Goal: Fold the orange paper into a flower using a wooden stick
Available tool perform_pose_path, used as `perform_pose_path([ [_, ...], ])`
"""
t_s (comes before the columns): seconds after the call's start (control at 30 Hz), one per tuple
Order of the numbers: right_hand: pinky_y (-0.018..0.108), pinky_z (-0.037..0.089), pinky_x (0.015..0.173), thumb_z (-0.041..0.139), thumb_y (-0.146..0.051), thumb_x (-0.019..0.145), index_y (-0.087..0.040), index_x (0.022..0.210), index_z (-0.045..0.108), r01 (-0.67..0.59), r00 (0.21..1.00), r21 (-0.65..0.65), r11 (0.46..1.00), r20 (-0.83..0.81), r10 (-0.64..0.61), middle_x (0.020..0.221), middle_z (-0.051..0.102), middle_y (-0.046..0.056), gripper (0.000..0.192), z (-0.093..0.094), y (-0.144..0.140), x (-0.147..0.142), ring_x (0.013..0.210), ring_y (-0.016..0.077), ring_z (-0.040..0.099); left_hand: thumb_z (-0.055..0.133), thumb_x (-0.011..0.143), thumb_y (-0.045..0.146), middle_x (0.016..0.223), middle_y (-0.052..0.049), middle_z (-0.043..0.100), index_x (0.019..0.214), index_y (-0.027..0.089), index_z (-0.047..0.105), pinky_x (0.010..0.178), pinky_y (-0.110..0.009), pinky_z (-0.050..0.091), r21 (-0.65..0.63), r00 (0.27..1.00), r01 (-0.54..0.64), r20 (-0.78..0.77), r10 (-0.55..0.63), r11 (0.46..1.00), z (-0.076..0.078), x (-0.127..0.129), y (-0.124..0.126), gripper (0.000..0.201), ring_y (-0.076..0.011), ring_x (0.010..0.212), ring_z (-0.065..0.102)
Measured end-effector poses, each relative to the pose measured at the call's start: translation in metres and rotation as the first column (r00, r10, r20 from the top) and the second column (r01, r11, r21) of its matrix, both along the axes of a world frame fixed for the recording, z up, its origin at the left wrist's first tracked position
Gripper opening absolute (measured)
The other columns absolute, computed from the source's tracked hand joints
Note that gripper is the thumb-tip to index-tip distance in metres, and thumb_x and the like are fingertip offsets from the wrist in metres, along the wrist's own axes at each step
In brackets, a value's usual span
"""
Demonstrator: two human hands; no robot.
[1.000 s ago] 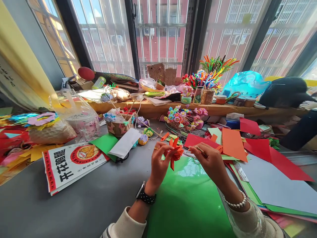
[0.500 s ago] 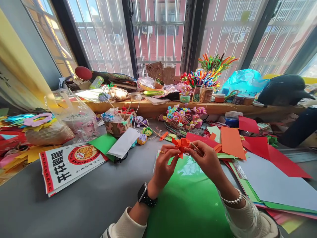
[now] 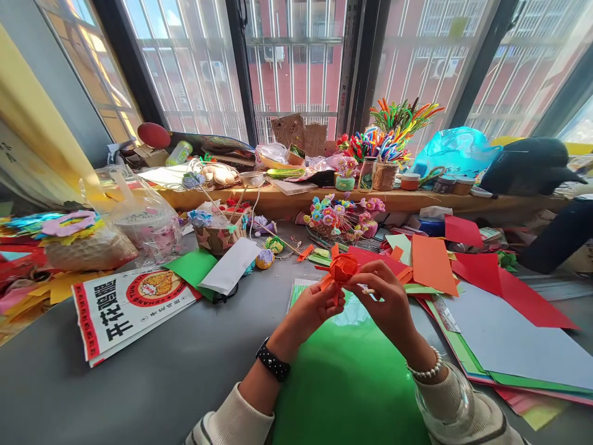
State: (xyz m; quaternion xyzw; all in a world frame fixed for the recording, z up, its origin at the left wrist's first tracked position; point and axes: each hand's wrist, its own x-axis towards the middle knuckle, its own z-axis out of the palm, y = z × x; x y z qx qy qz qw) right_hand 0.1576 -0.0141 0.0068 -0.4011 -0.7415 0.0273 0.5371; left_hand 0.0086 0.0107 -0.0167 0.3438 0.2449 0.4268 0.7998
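Both of my hands hold an orange folded paper flower (image 3: 343, 268) above a shiny green sheet (image 3: 352, 377) on the grey table (image 3: 152, 383). My left hand (image 3: 311, 312), with a black watch on its wrist, grips the flower from below. My right hand (image 3: 388, 301), with a pearl bracelet, pinches the flower's right side and also holds a thin stick (image 3: 367, 289) between its fingers.
Red, orange and green paper sheets (image 3: 433, 262) lie to the right over a large grey sheet (image 3: 514, 343). A printed bag (image 3: 125, 306), a white card (image 3: 230, 267) and a small basket (image 3: 217, 235) sit to the left. A wooden shelf (image 3: 407, 201) holds pipe-cleaner flowers and jars.
My hands have come together and turned the orange flower; its petals, spread out a second ago, now look curled into a rounder bloom held slightly higher.
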Motion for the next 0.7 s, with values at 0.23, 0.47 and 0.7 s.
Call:
perform_pose_path([
  [0.23, 0.022, 0.044, 0.05, 0.056, -0.018, 0.077, -0.019, 0.075, 0.06, 0.033, 0.999, -0.032, 0.999, -0.017, -0.034, 0.076, 0.049, 0.002, 0.005, -0.0005, -0.0007, -0.0017, 0.065, 0.012, 0.052, 0.072, 0.06, 0.028, 0.06, 0.001, 0.058, 0.079, 0.011, 0.06, 0.052, -0.016, 0.045, 0.048, 1.0, -0.001, -0.007, 0.002, 0.999, -0.0001, 0.0003, -0.0016, 0.028, -0.0054, 0.052, 0.055],
  [0.47, 0.025, 0.046, 0.057, 0.048, -0.016, 0.081, -0.019, 0.077, 0.057, 0.174, 0.985, 0.033, 0.984, -0.023, -0.174, 0.078, 0.05, 0.004, 0.01, -0.0076, 0.0001, -0.0066, 0.069, 0.0146, 0.053, 0.074, 0.057, 0.03, 0.058, 0.002, 0.058, 0.07, 0.012, 0.055, 0.052, -0.018, 0.045, 0.054, 0.998, -0.038, -0.046, 0.041, 0.998, -0.0015, 0.0064, -0.0035, 0.029, -0.0062, 0.051, 0.055],
  [0.7, 0.023, 0.044, 0.053, 0.047, -0.016, 0.081, -0.019, 0.079, 0.058, 0.074, 0.994, 0.048, 0.996, 0.08, -0.078, 0.079, 0.05, 0.004, 0.012, -0.0039, 0.0011, 0.0003, 0.065, 0.0128, 0.053, 0.075, 0.054, 0.02, 0.089, -0.001, 0.059, 0.102, 0.021, 0.043, 0.065, -0.026, 0.05, 0.345, 0.941, -0.257, -0.124, 0.316, 0.903, 0.0064, 0.0014, -0.0045, 0.058, -0.0137, 0.071, 0.062],
])
